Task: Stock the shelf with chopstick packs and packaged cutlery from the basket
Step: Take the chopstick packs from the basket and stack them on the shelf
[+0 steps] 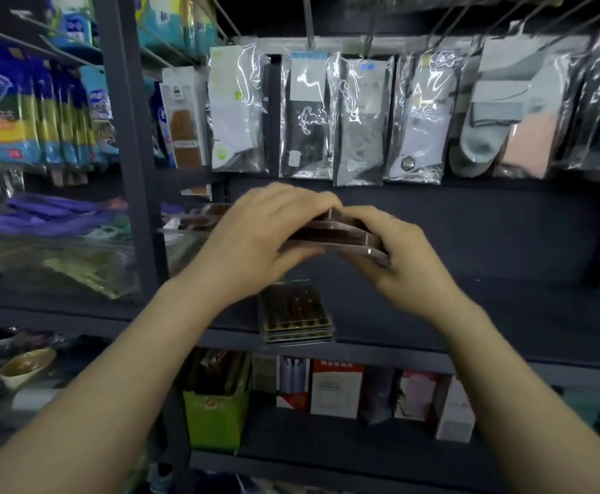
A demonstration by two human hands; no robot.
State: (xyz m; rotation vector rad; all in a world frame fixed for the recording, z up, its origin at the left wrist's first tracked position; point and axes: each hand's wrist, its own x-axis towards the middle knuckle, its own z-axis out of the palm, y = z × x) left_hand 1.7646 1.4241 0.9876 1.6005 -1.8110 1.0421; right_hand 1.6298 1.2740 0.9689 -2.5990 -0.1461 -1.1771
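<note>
In the head view, a few chopstick packs are held flat and level between both hands above the dark shelf, probably so the edges are squared before they are laid down. A stack of packs lies on the shelf directly below. The left hand is arched over the near end, its fingers closed on the packs; the right hand is cupped under the far end, gripping them too. The basket is not seen.

We see a dim frame, dark in the shelf recesses. Glare streaks the sock bags across the upper middle. Our hands are motion-blurred; the frame's edges bow and soften, especially at the left.
</note>
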